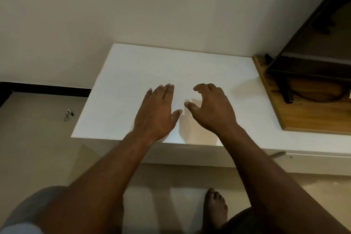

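Observation:
Both my hands reach out over a white tabletop [133, 74] that stands against a pale wall. My left hand [157, 110] is palm down with its fingers straight and close together, low over the surface. My right hand [210, 108] hovers beside it with fingers loosely curled and the thumb pointing left. Neither hand holds anything. I cannot tell whether either hand touches the tabletop.
A wooden board [303, 119] lies on the table's right end, under a dark metal-framed stand [296, 66] with a round wooden piece [319, 91]. A small metal object [68, 113] lies on the floor at the left. My bare foot [214, 209] stands below the table's front edge.

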`<state>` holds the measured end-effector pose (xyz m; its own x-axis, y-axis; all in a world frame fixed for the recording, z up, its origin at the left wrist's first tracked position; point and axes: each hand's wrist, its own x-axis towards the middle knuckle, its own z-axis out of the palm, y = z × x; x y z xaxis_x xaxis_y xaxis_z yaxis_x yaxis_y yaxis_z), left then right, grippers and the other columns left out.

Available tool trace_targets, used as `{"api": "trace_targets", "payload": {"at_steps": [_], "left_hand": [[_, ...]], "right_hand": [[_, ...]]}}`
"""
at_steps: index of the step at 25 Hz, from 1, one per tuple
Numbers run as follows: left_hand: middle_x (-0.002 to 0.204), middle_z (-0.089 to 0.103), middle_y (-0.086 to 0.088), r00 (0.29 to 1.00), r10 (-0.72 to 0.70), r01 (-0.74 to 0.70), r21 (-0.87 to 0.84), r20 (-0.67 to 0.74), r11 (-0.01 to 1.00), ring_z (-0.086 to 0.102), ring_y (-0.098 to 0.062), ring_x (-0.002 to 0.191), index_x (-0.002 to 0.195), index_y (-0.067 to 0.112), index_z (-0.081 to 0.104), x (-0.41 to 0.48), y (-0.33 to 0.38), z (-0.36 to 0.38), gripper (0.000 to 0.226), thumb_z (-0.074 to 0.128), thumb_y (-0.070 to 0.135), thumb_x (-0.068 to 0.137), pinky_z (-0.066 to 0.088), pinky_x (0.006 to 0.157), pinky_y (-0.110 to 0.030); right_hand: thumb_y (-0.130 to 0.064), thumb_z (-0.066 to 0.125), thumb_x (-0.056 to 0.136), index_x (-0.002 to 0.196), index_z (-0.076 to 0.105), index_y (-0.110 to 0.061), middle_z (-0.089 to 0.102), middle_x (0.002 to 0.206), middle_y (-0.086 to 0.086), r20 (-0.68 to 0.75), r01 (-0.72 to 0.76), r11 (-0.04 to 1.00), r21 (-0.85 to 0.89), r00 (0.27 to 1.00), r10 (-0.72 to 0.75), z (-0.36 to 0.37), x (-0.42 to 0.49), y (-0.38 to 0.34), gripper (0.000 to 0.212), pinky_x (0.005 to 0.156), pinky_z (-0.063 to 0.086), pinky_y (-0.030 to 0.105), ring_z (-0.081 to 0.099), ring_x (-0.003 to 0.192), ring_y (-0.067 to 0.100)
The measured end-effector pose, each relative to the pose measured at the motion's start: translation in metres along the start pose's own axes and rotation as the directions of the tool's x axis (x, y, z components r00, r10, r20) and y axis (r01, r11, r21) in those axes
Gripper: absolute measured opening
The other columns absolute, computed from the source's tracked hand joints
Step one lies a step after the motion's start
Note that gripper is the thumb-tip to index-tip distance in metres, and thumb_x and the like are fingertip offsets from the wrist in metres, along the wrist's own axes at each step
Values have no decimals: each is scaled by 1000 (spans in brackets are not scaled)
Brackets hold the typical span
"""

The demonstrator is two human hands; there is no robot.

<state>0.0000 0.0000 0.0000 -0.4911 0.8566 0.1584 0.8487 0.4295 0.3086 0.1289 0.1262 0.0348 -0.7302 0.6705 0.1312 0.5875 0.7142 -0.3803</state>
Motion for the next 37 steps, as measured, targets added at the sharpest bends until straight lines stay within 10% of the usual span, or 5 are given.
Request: {"api": "trace_targets", "payload": {"at_steps": [7, 14, 16, 20, 37], "left_hand": [[158, 48, -11, 997, 61, -61, 3, -52, 998, 38, -29, 149, 158, 10, 35, 3, 3, 3, 72, 56, 45, 99, 18, 127, -49], [134, 69, 1, 986, 20, -65, -271, -165, 960, 59, -22, 128, 143, 19, 58, -5, 20, -2, 52, 63, 43, 97, 40, 106, -28], [127, 71, 8, 991, -48, -3, -384, -125, 923, 65, -12, 115, 142, 24, 58, -2, 23, -4, 50, 65, 44, 97, 50, 98, -28], [112, 77, 7, 984, -177, 130, -592, -22, 795, 72, -6, 92, 135, 25, 65, 3, 25, -7, 40, 64, 42, 99, 59, 90, -32], [79, 72, 17, 968, -240, 154, -592, -69, 791, 68, -2, 77, 98, 31, 75, 2, 27, -13, 14, 75, 43, 90, 56, 71, -25]], "right_hand": [[-46, 77, 89, 132, 56, -12, 65, 122, 13, 118, -391, 918, -61, 911, 396, 0, 19, 48, 59, 79, 44, 35, 63, 108, 32], [-21, 70, 89, 111, 74, -7, 74, 101, 13, 69, -328, 942, -69, 941, 333, 1, 22, 33, 27, 76, 59, 38, 69, 89, 31], [-21, 73, 88, 105, 77, -9, 78, 93, 8, 79, -311, 939, 147, 950, 302, -1, 20, 24, 21, 77, 63, 40, 74, 85, 28], [-15, 75, 87, 92, 78, -16, 80, 85, 4, 200, -333, 586, 739, 939, 282, -14, 24, 3, 6, 61, 58, 21, 76, 70, 11], [-33, 78, 93, 93, 82, -26, 82, 93, -6, 197, -306, 290, 907, 916, 350, -32, 23, 3, 8, 76, 52, 30, 74, 77, 4]]}}
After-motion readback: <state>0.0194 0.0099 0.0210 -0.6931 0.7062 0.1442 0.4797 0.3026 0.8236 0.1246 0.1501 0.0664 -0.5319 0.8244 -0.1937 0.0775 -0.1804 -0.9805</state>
